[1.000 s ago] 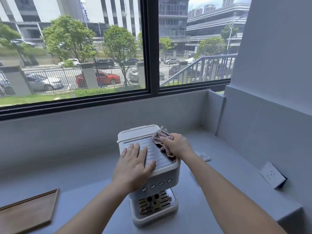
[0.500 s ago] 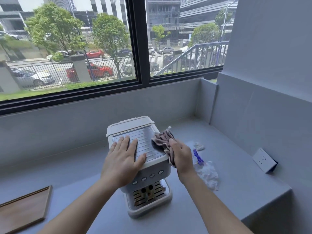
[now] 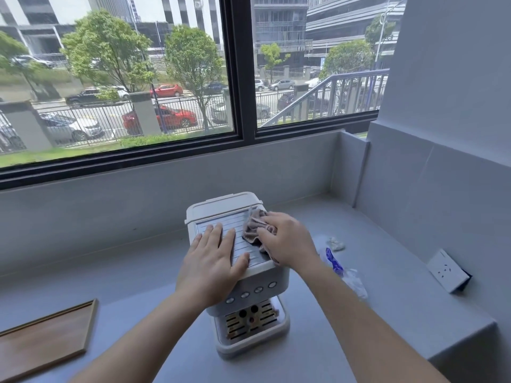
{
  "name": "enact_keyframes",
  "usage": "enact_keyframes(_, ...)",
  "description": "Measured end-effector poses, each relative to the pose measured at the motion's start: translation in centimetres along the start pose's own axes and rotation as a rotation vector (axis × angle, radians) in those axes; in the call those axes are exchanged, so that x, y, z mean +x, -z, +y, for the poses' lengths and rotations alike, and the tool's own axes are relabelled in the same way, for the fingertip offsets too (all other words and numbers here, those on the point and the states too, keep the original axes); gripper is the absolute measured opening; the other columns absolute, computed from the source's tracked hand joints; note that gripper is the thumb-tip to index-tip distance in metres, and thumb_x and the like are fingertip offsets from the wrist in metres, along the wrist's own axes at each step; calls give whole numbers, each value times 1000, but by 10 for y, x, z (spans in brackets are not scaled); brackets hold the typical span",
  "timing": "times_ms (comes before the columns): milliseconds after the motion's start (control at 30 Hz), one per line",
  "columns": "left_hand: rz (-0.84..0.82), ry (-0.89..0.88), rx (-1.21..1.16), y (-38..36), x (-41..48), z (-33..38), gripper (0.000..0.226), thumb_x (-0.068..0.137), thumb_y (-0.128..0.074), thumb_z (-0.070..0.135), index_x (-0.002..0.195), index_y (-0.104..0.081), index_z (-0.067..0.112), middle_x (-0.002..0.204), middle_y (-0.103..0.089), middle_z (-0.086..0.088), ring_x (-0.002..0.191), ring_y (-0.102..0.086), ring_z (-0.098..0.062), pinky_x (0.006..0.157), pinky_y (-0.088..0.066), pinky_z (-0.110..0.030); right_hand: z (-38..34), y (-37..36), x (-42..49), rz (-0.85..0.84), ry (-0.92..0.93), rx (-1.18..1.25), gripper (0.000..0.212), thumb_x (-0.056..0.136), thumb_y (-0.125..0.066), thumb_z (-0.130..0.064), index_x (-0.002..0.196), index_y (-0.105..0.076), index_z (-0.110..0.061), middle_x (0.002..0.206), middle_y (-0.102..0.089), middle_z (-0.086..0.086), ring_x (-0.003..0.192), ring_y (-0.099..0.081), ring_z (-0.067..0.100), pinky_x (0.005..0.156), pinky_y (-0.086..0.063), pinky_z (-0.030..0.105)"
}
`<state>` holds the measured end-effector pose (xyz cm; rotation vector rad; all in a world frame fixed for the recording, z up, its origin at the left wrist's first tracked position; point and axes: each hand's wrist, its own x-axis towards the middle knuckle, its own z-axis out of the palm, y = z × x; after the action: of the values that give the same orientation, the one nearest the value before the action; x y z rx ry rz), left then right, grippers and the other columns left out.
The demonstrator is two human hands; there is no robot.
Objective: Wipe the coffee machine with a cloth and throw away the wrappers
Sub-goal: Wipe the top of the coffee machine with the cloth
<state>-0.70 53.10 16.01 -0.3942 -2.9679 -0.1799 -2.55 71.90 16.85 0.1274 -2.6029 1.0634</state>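
Ground-floor office pantry corner: grey counter (image 3: 387, 244), coffee machine (image 3: 249, 286), window (image 3: 240, 78) onto a city street

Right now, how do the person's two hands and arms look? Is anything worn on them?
Both arms are bare along all that shows, with no sleeve in view. The left hand and the right hand carry no glove, and no ring, watch or bracelet can be seen on the fingers or wrists. The nails look short and unpainted. No markings appear on either arm.
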Motion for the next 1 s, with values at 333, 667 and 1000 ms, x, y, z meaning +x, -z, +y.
enact_keyframes(333,16,-2,-39,5,-2,-2,81,85,-8,70,154,-14,28,165,-8,-3,151,1,-15,122,7,-36,-22,-42,114,-159,-8,-317,37,96,-40,-37,125,-60,-26,125,-59,12,116,-54,37,95,-43,40)
enact_keyframes(667,79,4,-81,-1,-1,-6,82,82,-13,71,151,-26,29,163,-20,-2,149,-12,-18,123,-2,-38,-4,-7,49,-131,26,-6,23,89,-56,-24,105,-73,-24,113,-71,-3,110,-60,19,88,-48,32)
enact_keyframes(1000,83,10,-95,3,-2,-2,76,83,-21,68,147,-34,29,159,-28,-1,146,-20,-19,123,-10,-40,19,-31,-65,393,-136,632,16,96,-53,-35,83,-61,-28,55,-57,-1,46,-54,16,51,-45,30)
